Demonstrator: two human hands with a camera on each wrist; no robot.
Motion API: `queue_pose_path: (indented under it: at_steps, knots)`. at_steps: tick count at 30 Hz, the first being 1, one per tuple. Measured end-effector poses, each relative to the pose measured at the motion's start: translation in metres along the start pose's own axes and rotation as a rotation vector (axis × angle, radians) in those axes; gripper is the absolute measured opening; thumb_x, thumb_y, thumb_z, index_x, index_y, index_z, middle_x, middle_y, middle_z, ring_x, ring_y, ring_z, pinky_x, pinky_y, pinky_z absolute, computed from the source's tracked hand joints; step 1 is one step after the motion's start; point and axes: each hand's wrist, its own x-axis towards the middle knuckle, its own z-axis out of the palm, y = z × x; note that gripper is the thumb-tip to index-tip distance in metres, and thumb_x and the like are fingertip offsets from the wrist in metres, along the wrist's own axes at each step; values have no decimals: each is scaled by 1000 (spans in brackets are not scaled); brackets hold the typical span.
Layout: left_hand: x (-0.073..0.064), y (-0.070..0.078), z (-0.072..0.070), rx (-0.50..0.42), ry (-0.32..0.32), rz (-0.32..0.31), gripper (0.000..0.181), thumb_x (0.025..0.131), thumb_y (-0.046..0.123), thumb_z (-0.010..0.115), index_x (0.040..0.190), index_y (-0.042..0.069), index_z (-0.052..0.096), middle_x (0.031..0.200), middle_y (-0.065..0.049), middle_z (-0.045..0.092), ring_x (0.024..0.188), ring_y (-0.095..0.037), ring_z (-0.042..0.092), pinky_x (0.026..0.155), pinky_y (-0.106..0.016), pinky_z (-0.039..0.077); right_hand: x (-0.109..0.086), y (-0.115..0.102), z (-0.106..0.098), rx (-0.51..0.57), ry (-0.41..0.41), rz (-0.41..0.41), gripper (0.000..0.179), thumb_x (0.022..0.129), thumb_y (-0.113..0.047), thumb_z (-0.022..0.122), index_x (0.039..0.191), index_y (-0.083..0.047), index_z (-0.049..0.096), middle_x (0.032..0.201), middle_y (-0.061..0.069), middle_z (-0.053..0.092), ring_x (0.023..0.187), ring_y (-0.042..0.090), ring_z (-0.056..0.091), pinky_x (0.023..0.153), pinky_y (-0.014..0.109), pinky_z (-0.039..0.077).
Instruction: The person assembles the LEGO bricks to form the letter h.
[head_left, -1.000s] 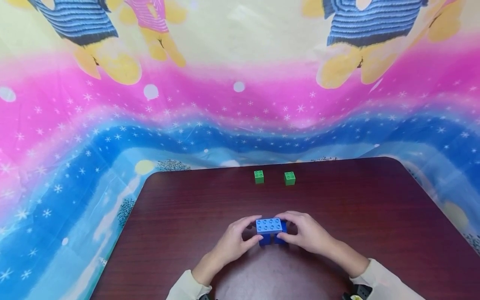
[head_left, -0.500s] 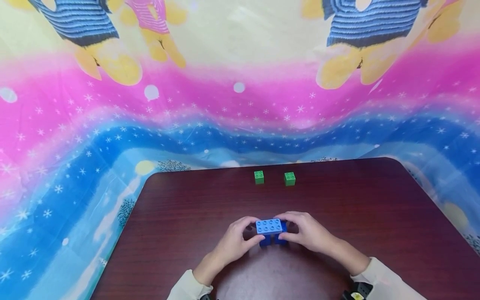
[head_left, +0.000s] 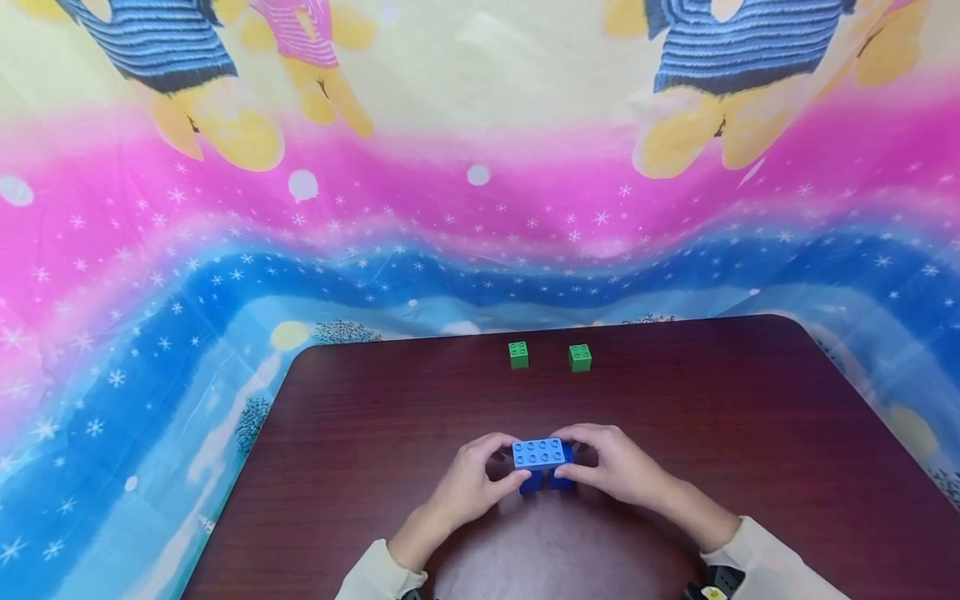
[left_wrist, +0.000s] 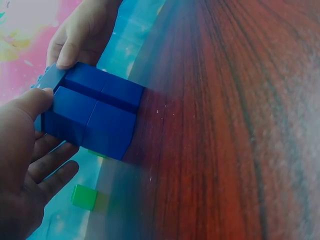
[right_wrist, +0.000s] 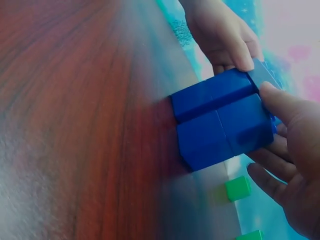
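Note:
A light blue building brick (head_left: 538, 453) with several studs bridges two dark blue brick stacks (left_wrist: 107, 125) on the table. Each stack is two bricks tall, and a narrow gap runs between them. My left hand (head_left: 468, 479) pinches the left end of the light blue brick, thumb at the front and fingers behind. At the other end my right hand (head_left: 622, 467) holds it likewise, with its thumb near the joint to the right stack. In the head view a strip of dark blue shows beyond the light brick's right end. The fingertips behind are partly hidden.
Two small green bricks, a left one (head_left: 518, 355) and a right one (head_left: 580, 357), stand apart near the far edge of the dark wooden table (head_left: 360, 433). A colourful printed cloth (head_left: 480, 225) hangs behind the table.
My left thumb has shifted slightly to the right along the front of the light blue brick. The right hand and the stacks look nearly the same.

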Motion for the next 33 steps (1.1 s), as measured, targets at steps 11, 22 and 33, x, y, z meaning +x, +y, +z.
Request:
queue_pose_path:
  at_steps: [11, 22, 33]
  knots:
    - [0, -4, 2, -20, 15, -4, 31, 88, 22, 81, 114, 9, 69, 106, 2, 71, 97, -17, 67, 88, -32, 55, 1, -1, 6, -20, 42, 0, 39, 92, -36, 78, 121, -12, 70, 111, -5, 70, 88, 5, 62, 78, 31, 59]
    - [2, -3, -3, -60, -40, -61, 33, 90, 26, 80, 118, 11, 69, 112, 1, 71, 105, -18, 67, 94, -36, 53, 2, 0, 8, -33, 42, 6, 40, 90, -38, 79, 121, -14, 70, 112, -6, 70, 89, 6, 61, 79, 31, 59]
    - [0, -3, 6, -116, 66, -28, 39, 87, 23, 84, 121, 15, 66, 113, 3, 70, 98, -15, 66, 82, -36, 58, 1, -2, 6, -27, 33, 8, 38, 89, -32, 81, 120, -13, 70, 110, -5, 70, 87, 5, 61, 77, 31, 59]
